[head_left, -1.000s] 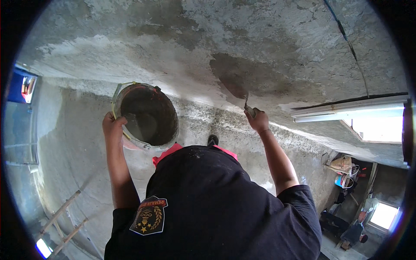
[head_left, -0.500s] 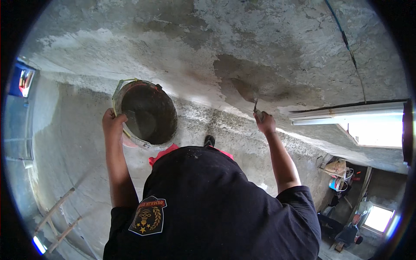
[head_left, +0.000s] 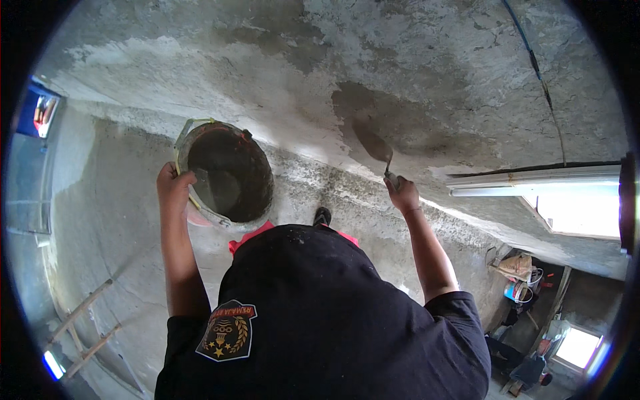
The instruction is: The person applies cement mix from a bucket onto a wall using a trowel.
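My left hand [head_left: 175, 185] is closed on the rim and yellowish handle of a round bucket [head_left: 261, 193], which hangs tilted at my left front. Grey wet mortar [head_left: 223, 187] lies inside it. My right hand [head_left: 403, 195] grips the handle of a pointed trowel [head_left: 373, 143]. The blade is up against the grey plastered wall [head_left: 413, 53], over a darker damp patch [head_left: 353, 107]; whether it touches the surface I cannot tell.
A blue cable [head_left: 523, 37] runs down the wall at the right, above a window opening [head_left: 577, 205]. Wooden poles [head_left: 87, 307] stand at the lower left. At the right, farther off, are a small bucket [head_left: 518, 292] and a sack [head_left: 517, 267].
My right hand and the trowel have shifted slightly left and down, the blade turning a little. The bucket and my left hand stay almost where they were.
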Available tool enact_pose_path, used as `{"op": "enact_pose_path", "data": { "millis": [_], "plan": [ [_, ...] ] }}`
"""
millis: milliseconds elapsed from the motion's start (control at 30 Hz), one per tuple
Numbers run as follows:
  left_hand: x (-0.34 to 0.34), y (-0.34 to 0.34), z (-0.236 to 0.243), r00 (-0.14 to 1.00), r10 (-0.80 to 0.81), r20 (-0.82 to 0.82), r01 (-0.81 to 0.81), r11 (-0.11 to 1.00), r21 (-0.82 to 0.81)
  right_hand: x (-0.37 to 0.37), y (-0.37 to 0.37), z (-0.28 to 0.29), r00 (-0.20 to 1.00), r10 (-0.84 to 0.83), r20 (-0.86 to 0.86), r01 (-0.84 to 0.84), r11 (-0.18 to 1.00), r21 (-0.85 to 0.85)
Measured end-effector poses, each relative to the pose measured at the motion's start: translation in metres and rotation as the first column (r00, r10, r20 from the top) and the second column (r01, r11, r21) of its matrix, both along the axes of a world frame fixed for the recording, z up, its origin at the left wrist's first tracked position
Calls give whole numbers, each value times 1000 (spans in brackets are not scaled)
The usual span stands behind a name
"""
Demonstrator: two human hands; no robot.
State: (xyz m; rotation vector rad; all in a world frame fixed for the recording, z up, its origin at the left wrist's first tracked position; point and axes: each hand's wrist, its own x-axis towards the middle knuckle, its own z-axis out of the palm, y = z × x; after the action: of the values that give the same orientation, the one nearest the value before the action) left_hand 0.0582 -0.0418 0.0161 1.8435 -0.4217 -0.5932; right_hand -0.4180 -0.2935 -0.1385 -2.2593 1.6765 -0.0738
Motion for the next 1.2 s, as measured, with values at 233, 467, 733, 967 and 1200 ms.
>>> {"op": "enact_pose_path", "data": {
  "millis": [233,467,733,967,1200],
  "plan": [
    [-5,0,2,1000,6,17,-6,1000,-21,25,-22,28,1000,-22,5,22,995,-101],
    [-10,2,2,999,34,-10,-34,999,-13,25,-13,47,996,48,78,-42,996,-83],
    [-9,4,-2,1000,4,29,-5,1000,17,28,-9,47,998,63,-10,-64,998,-9],
    [-14,3,-4,999,13,43,-13,1000,-6,28,-25,34,999,32,4,-32,998,-48],
    [-15,7,-5,999,12,38,-13,1000,17,28,-24,39,997,56,45,-52,994,-96]
  ]
}}
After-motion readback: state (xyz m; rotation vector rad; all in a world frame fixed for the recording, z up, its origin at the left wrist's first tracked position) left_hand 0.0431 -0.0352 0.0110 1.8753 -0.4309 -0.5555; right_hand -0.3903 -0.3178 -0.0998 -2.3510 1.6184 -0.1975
